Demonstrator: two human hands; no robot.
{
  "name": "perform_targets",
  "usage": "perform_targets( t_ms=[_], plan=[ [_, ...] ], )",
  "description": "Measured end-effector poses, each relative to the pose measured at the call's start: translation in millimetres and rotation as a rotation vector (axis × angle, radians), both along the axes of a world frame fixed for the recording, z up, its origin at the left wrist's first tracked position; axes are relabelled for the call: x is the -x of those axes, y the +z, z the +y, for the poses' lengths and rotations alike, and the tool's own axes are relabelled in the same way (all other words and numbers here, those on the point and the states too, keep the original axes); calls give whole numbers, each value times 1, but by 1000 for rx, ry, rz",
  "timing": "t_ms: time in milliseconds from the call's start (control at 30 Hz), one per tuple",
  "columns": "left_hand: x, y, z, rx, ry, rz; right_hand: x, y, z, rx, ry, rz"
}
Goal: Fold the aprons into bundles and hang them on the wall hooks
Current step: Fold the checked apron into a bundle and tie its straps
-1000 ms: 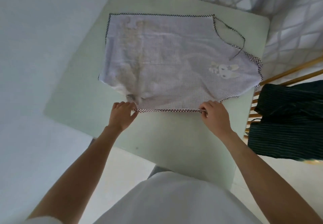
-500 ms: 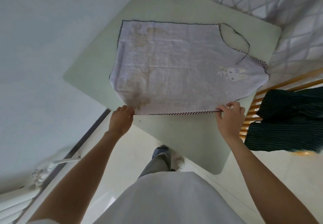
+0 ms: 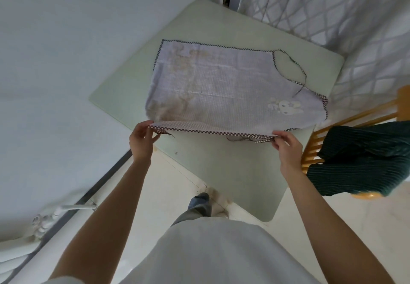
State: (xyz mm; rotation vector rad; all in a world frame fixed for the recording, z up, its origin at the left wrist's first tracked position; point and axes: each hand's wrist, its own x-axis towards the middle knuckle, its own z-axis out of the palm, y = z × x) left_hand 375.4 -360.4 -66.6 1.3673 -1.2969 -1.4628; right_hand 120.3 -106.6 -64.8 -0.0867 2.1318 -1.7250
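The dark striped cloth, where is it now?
In the head view, the dark striped cloth hangs over the wooden chair at the right, beside the table.

No readable text, labels, brands or numbers anywhere in view.

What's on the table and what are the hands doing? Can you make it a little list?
table: pale green table, by a curtain
apron: light checked apron with a bunny picture, spread on the table
near edge: lifted off the table
left hand: pinches the near left corner
right hand: pinches the near right edge
chair: wooden chair with a dark striped cloth on it
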Motion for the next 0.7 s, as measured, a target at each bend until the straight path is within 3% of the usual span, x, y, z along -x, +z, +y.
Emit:
perform_targets(
  t_ms=[100,167,300,367,433,567,700],
  plan=[
    [4,3,-6,-99,-2,85,10,12,-2,25,67,-19],
    [4,1,-10,-86,-37,7,14,20,-4,64,51,-63],
    [-9,-2,-17,279,-234,-544,20,34,-4,178,-5,-169],
    [-21,-3,-21,519,-387,-720,22,35,1,188,30,-171],
    [-31,-7,-25,671,-523,-802,25,31,9,103,116,-138],
    [-39,-8,-24,715,-571,-898,33,20,22,-345,402,165],
    [-29,-2,-30,690,-489,-936,46,19,21,-426,462,378]
  ],
)
